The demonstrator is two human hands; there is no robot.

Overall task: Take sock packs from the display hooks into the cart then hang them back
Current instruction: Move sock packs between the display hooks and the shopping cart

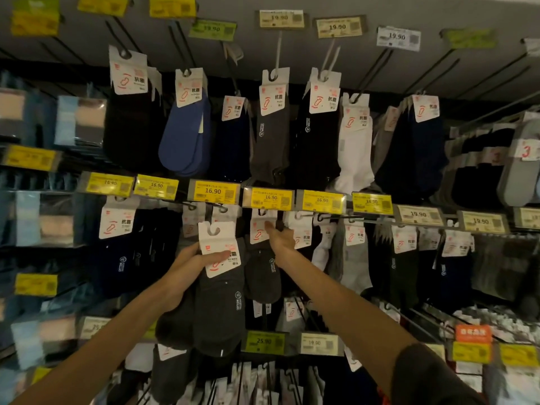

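1. The sock display wall (438, 13) filled everything in front of the person, with rows of packs under yellow price labels (213, 190). No cart was in sight.
2. A dark grey sock pack (222, 302) was off its hook and held up before the middle row. The slot in its white card sat just below a bare hook tip (223, 209).
3. Just beside it on the right, a darker hanging pack (263, 276) hung from its own hook (262, 212).
4. The left hand (187, 261) was clamped on the held pack, thumb across the card's front and fingers behind.
5. The right hand (282, 239) reached to the hanging pack's card with one finger laid on its face. I could not tell whether it pinched the card or only touched it.
6. I could not tell whether the held pack was coming off or going back.
7. To do it well either way, I judged the grip should stay on the stiff card. The slot should be kept level with the hook tip and slid straight along it. The right hand should steady the neighbouring pack so it does not snag or slip off.
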